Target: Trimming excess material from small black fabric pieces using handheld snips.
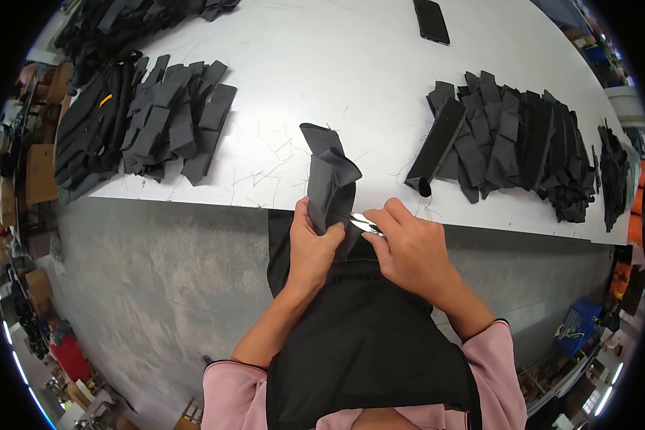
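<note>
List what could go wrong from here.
1. The snips in the right hand point close to the left hand's thumb; a slip might nick it.
2. Their tips sit right by the strip, which is bent and folded, so a stray cut could perhaps catch the fabric.

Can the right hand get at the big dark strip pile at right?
Probably yes: nothing visible blocks the way from the right hand to the strip pile, though that hand holds small snips.
</note>
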`<state>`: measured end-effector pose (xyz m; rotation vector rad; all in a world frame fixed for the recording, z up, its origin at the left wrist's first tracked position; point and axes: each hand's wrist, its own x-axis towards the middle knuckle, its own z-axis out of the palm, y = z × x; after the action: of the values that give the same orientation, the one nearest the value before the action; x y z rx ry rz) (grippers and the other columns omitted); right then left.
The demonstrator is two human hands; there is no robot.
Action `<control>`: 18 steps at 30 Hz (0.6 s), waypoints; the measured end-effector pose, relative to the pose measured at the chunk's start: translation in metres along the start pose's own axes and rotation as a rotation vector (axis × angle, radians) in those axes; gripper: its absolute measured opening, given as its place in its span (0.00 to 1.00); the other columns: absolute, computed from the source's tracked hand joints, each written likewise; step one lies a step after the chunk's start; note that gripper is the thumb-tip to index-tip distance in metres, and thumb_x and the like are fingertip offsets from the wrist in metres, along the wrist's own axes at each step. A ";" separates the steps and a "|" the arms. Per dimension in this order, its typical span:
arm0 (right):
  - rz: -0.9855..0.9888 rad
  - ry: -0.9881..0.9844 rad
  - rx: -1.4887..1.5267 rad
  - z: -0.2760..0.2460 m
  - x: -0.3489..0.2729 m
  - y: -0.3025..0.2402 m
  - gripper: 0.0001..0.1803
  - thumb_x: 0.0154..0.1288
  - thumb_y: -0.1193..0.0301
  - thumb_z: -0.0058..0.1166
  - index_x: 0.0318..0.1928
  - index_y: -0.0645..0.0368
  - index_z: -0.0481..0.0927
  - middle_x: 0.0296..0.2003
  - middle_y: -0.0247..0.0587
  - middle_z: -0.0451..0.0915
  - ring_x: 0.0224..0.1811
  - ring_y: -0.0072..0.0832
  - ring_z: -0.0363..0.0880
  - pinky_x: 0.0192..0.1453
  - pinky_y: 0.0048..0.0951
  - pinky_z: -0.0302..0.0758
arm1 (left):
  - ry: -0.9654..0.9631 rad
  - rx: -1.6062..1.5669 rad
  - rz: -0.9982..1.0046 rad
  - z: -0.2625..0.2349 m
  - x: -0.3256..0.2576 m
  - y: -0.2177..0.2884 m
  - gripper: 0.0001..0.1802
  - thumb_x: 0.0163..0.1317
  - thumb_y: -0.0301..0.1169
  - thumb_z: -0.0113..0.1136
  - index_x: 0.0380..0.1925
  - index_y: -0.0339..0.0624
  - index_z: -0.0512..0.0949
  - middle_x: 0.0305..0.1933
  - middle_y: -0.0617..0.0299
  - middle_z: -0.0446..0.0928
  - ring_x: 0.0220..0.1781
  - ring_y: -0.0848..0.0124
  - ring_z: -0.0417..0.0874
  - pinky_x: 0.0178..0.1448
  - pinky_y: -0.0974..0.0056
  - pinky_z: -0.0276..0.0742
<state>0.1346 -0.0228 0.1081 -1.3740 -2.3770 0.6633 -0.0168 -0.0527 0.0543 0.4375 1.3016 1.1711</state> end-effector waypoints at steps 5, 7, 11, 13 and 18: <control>-0.023 -0.032 0.020 0.000 0.004 0.002 0.12 0.52 0.72 0.60 0.39 0.56 0.77 0.30 0.35 0.70 0.21 0.36 0.73 0.22 0.34 0.67 | -0.025 0.013 0.008 0.001 -0.001 0.002 0.31 0.50 0.19 0.55 0.56 0.26 0.58 0.44 0.57 0.72 0.43 0.76 0.72 0.47 0.72 0.69; -0.026 -0.033 0.012 -0.003 0.004 0.001 0.11 0.52 0.72 0.60 0.37 0.57 0.76 0.30 0.36 0.70 0.22 0.36 0.74 0.22 0.34 0.68 | 0.002 -0.013 0.032 0.001 -0.002 0.001 0.29 0.50 0.19 0.55 0.55 0.27 0.60 0.44 0.58 0.72 0.43 0.76 0.72 0.47 0.72 0.69; -0.032 -0.033 0.007 -0.005 0.005 0.000 0.10 0.52 0.72 0.60 0.35 0.58 0.75 0.30 0.37 0.69 0.22 0.35 0.76 0.21 0.34 0.69 | 0.012 -0.019 0.016 -0.001 -0.002 0.003 0.28 0.50 0.19 0.55 0.54 0.28 0.61 0.43 0.58 0.72 0.43 0.76 0.72 0.47 0.73 0.69; -0.041 -0.024 0.013 -0.003 0.006 0.002 0.11 0.52 0.72 0.60 0.37 0.58 0.76 0.30 0.36 0.70 0.22 0.35 0.75 0.22 0.33 0.68 | -0.016 -0.020 0.010 0.000 -0.002 0.004 0.28 0.50 0.19 0.55 0.53 0.29 0.62 0.43 0.59 0.72 0.43 0.76 0.72 0.47 0.73 0.69; -0.065 -0.045 -0.005 -0.005 0.007 0.003 0.11 0.51 0.73 0.60 0.37 0.58 0.77 0.29 0.35 0.71 0.21 0.34 0.74 0.23 0.33 0.67 | -0.029 -0.034 0.016 0.002 -0.003 0.004 0.26 0.50 0.19 0.55 0.52 0.30 0.62 0.43 0.60 0.72 0.43 0.77 0.73 0.47 0.72 0.69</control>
<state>0.1351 -0.0142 0.1109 -1.2913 -2.4484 0.6782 -0.0165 -0.0534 0.0599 0.4397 1.2532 1.1942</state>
